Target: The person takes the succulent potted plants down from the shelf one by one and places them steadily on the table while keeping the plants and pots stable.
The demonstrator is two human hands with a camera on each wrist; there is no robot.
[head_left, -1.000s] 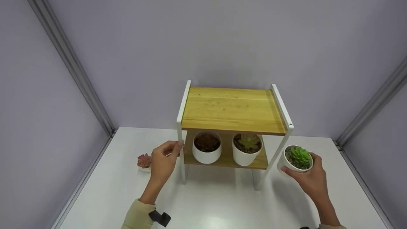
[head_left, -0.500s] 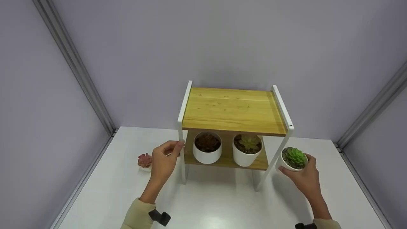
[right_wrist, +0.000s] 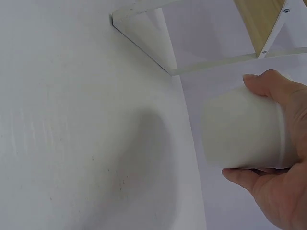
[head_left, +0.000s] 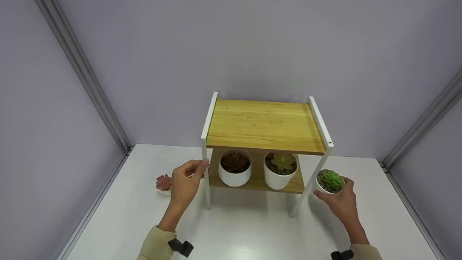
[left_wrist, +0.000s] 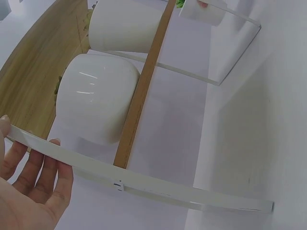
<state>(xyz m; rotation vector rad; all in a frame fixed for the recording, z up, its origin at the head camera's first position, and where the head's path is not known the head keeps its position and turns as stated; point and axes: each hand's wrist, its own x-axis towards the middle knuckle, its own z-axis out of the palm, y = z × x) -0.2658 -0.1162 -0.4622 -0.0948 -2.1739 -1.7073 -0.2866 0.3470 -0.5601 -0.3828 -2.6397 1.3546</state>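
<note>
My left hand [head_left: 184,186] pinches the left front post of a small two-tier shelf [head_left: 265,124] with wooden boards and a white frame. Seen from the left wrist, the thumb and fingers [left_wrist: 44,179] go round that white post [left_wrist: 153,181]. Just right of the shelf, my right hand [head_left: 343,206] grips a green succulent [head_left: 331,180] in a white pot [right_wrist: 242,132]. In the right wrist view the pot is off the table, thumb on one side and fingers on the other. Its shadow [right_wrist: 146,158] falls on the table.
On the lower board stand two white pots, one with a dark reddish plant [head_left: 235,161], one with a pale green succulent [head_left: 282,163]. Left of the shelf, partly behind my left hand, sits a small pink succulent [head_left: 164,182] on the white table [head_left: 238,227]. Grey walls [head_left: 252,47] enclose the table.
My right hand has carried the potted green succulent left and slightly nearer to me, closer to the shelf's right side. The left hand stays on its post.
</note>
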